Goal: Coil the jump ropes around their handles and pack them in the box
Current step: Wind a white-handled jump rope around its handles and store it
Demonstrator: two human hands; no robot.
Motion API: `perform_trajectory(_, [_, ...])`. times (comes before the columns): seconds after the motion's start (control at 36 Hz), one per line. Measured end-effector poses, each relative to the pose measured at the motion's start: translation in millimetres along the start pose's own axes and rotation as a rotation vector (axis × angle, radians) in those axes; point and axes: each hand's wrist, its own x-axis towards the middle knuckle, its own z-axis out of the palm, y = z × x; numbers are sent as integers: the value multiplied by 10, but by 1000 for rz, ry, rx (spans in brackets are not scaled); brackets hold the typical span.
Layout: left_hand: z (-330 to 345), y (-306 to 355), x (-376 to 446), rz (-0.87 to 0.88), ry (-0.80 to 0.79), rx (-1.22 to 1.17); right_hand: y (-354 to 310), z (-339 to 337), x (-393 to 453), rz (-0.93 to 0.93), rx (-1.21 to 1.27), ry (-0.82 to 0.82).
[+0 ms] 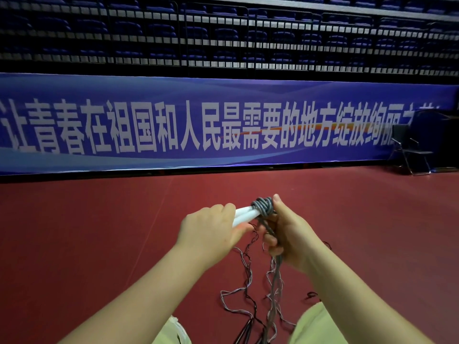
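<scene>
Head view: our left hand [211,228] clamps the handles [244,214], pointing toward two o'clock; our right hand [285,234], nearer the coil [263,207], pinches rope [275,281] trailing toward six.

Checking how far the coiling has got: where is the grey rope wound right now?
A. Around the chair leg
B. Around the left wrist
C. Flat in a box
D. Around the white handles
D: the grey rope is looped round the end of the white handles that the left hand grips.
</scene>
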Motion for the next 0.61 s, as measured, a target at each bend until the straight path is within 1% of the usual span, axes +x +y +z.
perform_trajectory(0.08, [-4, 33, 17, 13, -10, 45, 15, 29, 17, -13, -36, 51])
perform_trajectory(0.19, [3, 36, 28, 44, -18, 106, 80, 116, 7, -12, -41, 72])
perform_trajectory(0.33, [36, 70, -29, 48, -33, 110, 184, 151, 12, -4, 1, 134])
perform_trajectory(0.39, [36, 95, -66, 39, -28, 53, 184, 149, 7, -29, 26, 157])
perform_trajectory(0.44, [-8, 115, -101, 29, -61, -103, 171, 129, 2, -60, 28, 174])
perform_trajectory(0.47, [-44, 106, -104, 24, -119, -227, 164, 115, 1, -72, 25, 181])
perform_trajectory(0.56, [-108, -1, -42, 24, -420, -692, 155, 76, -7, -92, 22, 163])
perform_trajectory(0.58, [-111, -61, -15, -7, -545, -870, 151, 69, -10, -96, 8, 147])
perform_trajectory(0.61, [-102, -116, 2, -77, -673, -1067, 143, 72, -18, -101, -13, 130])
